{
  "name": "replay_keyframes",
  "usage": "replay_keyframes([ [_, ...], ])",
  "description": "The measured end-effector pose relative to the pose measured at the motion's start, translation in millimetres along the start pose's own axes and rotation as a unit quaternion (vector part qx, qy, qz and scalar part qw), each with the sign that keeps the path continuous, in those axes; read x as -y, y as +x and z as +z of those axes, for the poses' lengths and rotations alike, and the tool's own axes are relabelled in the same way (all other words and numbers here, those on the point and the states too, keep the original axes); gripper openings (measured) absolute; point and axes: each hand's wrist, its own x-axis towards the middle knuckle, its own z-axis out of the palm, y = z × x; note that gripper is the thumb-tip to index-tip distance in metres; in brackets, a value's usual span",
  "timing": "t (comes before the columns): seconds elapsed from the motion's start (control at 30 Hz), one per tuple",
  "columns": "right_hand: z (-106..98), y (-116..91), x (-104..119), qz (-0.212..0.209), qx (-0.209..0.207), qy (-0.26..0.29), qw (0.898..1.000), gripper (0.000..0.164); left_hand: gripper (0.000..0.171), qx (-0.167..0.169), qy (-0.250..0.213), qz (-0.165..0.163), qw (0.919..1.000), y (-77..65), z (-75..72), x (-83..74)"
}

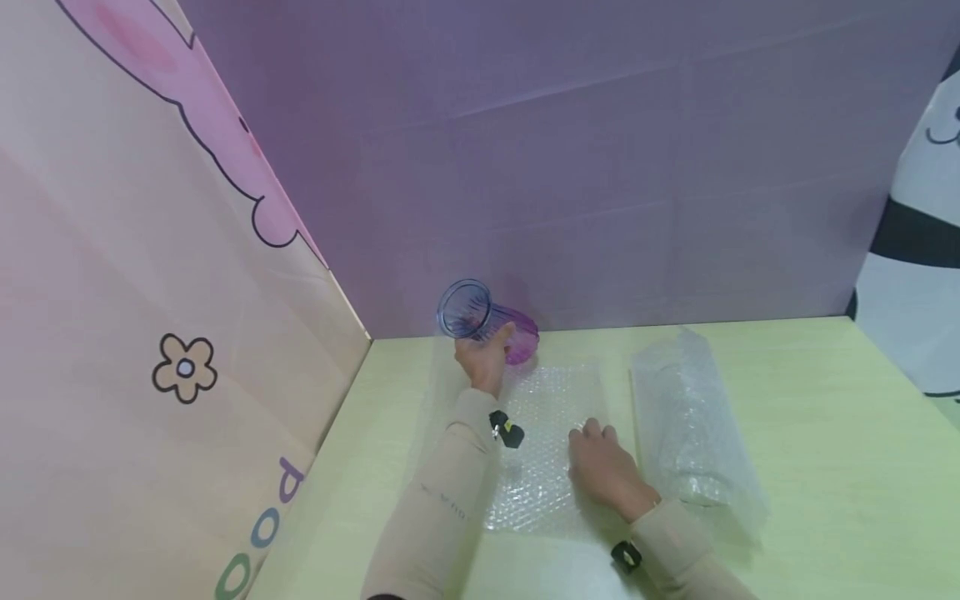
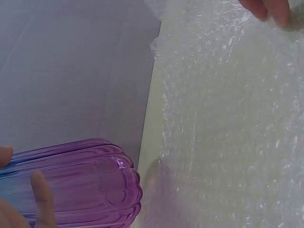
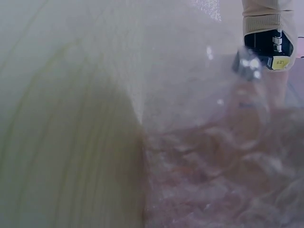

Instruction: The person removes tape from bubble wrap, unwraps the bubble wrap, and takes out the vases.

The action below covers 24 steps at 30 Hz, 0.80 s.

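My left hand [image 1: 483,358] grips a ribbed glass vase [image 1: 517,337], blue at its wide rim and purple-pink toward the base. The vase is tilted over the far end of a clear bubble wrap sheet [image 1: 540,433], its mouth facing back toward me. In the left wrist view, fingers [image 2: 42,197] and thumb lie around the vase's body [image 2: 95,180]. With curled fingers, my right hand [image 1: 607,471] holds the right side of the sheet. Close to the right wrist camera, the raised bubble wrap [image 3: 213,175] hides the fingertips.
To the right on the pale yellow table [image 1: 810,417] lies a bundle [image 1: 686,433] of bubble wrap around a clear, glass-like object. A purple-grey backdrop [image 1: 600,167] rises along the back edge. A printed panel [image 1: 187,458] stands along the left side.
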Motion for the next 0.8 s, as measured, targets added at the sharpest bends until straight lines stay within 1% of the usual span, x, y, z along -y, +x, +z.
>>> replay_keyframes([
  [0.1,0.6,0.1,-0.4,0.001,0.0,-0.003,1.0,0.015,0.074,-0.003,0.013,-0.002,0.9999,0.3,0.5,1.6],
  [0.23,0.4,0.2,-1.1,0.001,0.005,0.0,1.0,0.017,0.072,-0.007,0.012,-0.007,0.9999,0.9,1.9,3.9],
  [0.33,0.0,0.3,-1.5,0.0,0.007,0.002,1.0,0.018,0.07,-0.011,0.01,-0.005,0.9999,0.9,2.3,5.0],
  [0.47,0.1,0.5,-1.7,0.002,0.009,0.002,1.0,0.018,0.068,-0.013,0.021,-0.001,0.9997,0.7,2.1,6.2],
  [0.67,1.0,0.9,-2.3,0.002,0.009,0.002,1.0,0.018,0.07,-0.014,0.035,0.009,0.9992,1.9,1.1,10.3],
  [0.8,1.1,0.8,-2.2,0.002,0.01,0.005,1.0,0.016,0.071,-0.017,0.039,0.007,0.9991,3.0,0.6,13.5],
])
